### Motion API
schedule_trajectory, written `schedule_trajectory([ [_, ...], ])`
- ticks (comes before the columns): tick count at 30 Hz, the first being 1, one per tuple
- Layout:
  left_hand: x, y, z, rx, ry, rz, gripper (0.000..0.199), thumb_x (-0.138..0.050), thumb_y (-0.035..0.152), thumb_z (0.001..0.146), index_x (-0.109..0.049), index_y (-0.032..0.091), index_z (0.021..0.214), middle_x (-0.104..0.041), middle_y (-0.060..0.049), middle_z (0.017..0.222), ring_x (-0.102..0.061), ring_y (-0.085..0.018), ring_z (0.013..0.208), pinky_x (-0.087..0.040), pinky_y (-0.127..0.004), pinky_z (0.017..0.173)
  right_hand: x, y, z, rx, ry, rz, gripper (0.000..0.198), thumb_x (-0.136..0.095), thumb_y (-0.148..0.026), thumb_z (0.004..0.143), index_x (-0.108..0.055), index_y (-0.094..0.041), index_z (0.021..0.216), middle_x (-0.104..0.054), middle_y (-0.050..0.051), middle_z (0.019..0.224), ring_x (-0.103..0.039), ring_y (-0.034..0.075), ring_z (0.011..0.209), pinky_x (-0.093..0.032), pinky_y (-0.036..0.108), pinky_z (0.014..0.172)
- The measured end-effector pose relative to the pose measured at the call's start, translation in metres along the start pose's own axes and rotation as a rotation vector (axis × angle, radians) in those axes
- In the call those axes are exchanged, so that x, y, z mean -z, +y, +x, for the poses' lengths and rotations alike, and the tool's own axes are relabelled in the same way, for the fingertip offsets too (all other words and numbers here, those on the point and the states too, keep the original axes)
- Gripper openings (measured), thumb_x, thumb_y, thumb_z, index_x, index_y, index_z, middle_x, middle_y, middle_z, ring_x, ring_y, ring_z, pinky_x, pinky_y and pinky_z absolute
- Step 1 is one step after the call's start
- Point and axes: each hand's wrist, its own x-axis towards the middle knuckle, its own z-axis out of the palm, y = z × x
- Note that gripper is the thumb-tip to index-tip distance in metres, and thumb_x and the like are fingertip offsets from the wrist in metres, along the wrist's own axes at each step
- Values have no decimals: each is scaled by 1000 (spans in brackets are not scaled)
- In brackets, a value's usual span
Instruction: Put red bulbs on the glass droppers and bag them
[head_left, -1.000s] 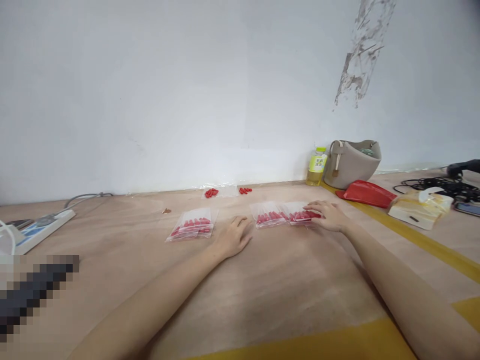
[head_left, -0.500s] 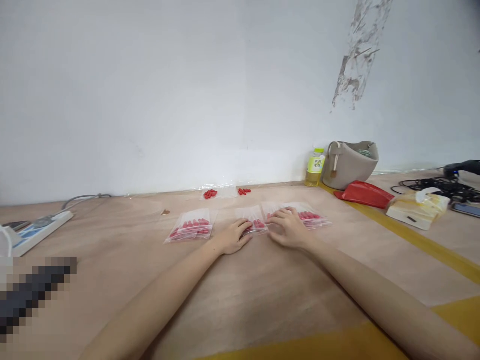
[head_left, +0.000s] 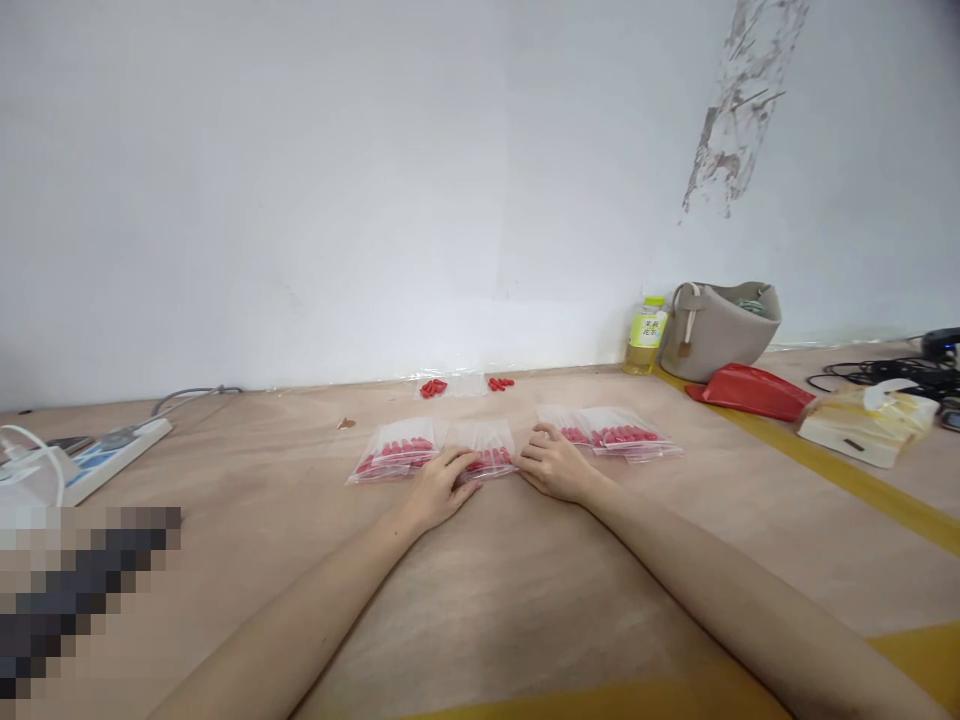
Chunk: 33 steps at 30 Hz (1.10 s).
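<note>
A small clear zip bag (head_left: 491, 448) with red capsule-shaped pieces lies flat between my two hands. My left hand (head_left: 441, 487) has its curled fingers on the bag's lower left side, thumb along the near edge. At the lower right corner, the fingers of my right hand (head_left: 553, 464) close on the bag's edge; the fingertips are partly hidden. Just left of it lie overlapping zip bags (head_left: 394, 448) of the same red pieces. To the right, beyond my right hand, is another overlapping group of filled bags (head_left: 626, 432).
Loose red pieces (head_left: 433, 388) and a second small pile (head_left: 500, 384) lie on clear plastic by the wall. A bottle (head_left: 646, 335), grey bag (head_left: 720, 330), red pouch (head_left: 754, 390) and tissue pack (head_left: 862, 425) stand right. A power strip (head_left: 120, 460) lies left.
The middle bag has slid left, up against the left group, and both my hands have moved left with it. My right hand has come away from the right group. The view has turned slightly left.
</note>
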Motion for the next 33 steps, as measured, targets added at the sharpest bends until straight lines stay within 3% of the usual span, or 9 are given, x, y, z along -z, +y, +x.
schedule_trajectory([
  [5,-5,-7,-3,-142,33,198,19,-45,12,83,-58,16,95,-63,-5,97,-60,-14,86,-50,-25,76,0,-1,-5,-84,76,35,22,-42,-18,83,-60,-18,72,-58,1,59,-48,11,62,-29,34,86],
  [9,-4,-13,-3,-208,9,277,19,-43,15,85,-59,13,93,-64,-8,96,-61,-17,82,-52,-29,70,-4,-1,-5,-101,109,57,23,-42,-18,83,-60,-17,69,-58,1,58,-49,11,60,-31,33,86],
  [16,3,-13,1,-335,-56,405,22,-38,9,86,-59,12,85,-63,-8,94,-61,-18,75,-50,-29,63,-5,1,-4,-55,110,-15,25,-41,-12,82,-57,-18,63,-55,-2,52,-45,10,55,-28,33,89],
  [26,6,-6,5,-289,-49,472,23,-38,12,86,-58,14,75,-62,-5,77,-56,-15,64,-45,-25,54,-1,2,-4,-71,48,-43,25,-41,-10,79,-52,-16,57,-53,-2,50,-39,8,52,-25,36,85],
  [33,4,-8,4,-256,-30,437,25,-36,15,87,-58,16,75,-61,-4,75,-58,-14,65,-46,-23,55,1,-2,-1,-96,26,-1,21,-43,-19,82,-58,-19,68,-58,2,64,-45,12,67,-25,34,81],
])
